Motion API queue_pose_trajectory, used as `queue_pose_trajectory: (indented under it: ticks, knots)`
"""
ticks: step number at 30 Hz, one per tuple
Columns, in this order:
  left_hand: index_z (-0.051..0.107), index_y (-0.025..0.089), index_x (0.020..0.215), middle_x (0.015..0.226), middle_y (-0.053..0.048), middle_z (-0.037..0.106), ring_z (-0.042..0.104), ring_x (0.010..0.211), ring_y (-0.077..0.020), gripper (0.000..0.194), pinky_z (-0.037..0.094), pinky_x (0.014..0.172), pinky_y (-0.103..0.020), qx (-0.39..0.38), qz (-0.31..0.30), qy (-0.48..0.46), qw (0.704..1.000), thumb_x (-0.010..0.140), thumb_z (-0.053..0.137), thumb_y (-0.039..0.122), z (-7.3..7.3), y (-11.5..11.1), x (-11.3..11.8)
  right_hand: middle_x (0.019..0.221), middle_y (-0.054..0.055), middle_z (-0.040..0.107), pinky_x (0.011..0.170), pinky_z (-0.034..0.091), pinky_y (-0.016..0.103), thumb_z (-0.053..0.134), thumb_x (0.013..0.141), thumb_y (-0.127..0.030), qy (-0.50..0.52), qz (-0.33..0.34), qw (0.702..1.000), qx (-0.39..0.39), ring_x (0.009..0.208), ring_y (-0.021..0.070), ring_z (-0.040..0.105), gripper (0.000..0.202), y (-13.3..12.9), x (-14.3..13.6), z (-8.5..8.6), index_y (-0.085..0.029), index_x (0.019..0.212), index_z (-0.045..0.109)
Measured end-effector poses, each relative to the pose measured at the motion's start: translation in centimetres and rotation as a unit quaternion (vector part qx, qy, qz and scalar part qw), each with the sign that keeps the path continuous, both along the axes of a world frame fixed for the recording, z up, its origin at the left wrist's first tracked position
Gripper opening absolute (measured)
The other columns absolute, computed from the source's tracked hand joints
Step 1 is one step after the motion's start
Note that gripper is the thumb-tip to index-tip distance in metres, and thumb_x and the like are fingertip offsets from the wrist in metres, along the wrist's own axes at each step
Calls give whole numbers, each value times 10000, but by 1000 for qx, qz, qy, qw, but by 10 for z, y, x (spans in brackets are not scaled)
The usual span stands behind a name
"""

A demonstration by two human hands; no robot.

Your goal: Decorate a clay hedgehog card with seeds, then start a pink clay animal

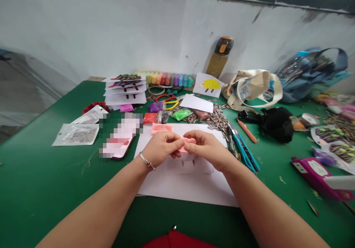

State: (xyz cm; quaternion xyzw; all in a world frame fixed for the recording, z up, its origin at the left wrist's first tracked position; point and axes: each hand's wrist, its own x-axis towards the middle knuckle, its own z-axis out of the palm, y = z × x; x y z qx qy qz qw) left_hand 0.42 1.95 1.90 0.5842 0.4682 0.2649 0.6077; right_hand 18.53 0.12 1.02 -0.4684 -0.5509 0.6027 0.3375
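Both hands meet over white paper (pixel 183 189) at the middle of the green table. Pink clay (pixel 186 144) is pinched between my left hand (pixel 163 148) and my right hand (pixel 206 148), the fingers of each closed on it. Under the hands lies a smaller white sheet with short dark marks, partly hidden. A flat pink packet (pixel 162 128) rests on the paper's top edge, just behind my left hand. Red (pixel 150 118), green (pixel 181 114) and purple (pixel 156 106) packets lie behind the paper. A bracelet (pixel 147 161) circles my left wrist.
Sunflower seeds (pixel 217 118) are scattered behind the paper. A blue cutter (pixel 245 152) and an orange tool (pixel 247 131) lie right, with a magenta stapler-like object (pixel 321 177) beyond. A phone (pixel 123 137) is left. Stacked cards (pixel 126 92), a bottle (pixel 220 57) and bags (pixel 252 87) stand behind.
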Motion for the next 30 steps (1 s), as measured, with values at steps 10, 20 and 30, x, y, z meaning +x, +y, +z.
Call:
queue_pose_trajectory:
  ticks: [10, 20, 30]
  knots:
    - [658, 116, 724, 602, -34, 634, 639, 559, -136, 376, 511, 535, -225, -43, -29, -8, 999, 753, 660, 491, -1, -4, 1, 646, -6, 582, 597, 436, 255, 672, 744, -340, 18, -32, 999, -3, 626, 119, 539, 197, 0, 2, -1, -162, 693, 606]
    - [640, 146, 1028, 905, -77, 673, 662, 743, -166, 481, 535, 639, -270, -72, 22, -37, 996, 733, 675, 524, -1, -1, 1, 701, 6, 610, 687, 413, 283, 651, 758, -366, 65, -93, 993, 30, 680, 131, 529, 203, 3, 2, -3, -166, 727, 655]
    - [682, 132, 754, 630, -25, 639, 579, 576, -112, 259, 463, 546, -215, -23, -11, -11, 1000, 757, 677, 391, 1, -2, 1, 696, 18, 628, 691, 418, 284, 609, 796, -422, 81, -64, 995, -6, 678, 137, 549, 281, 1, 1, 2, -164, 685, 628]
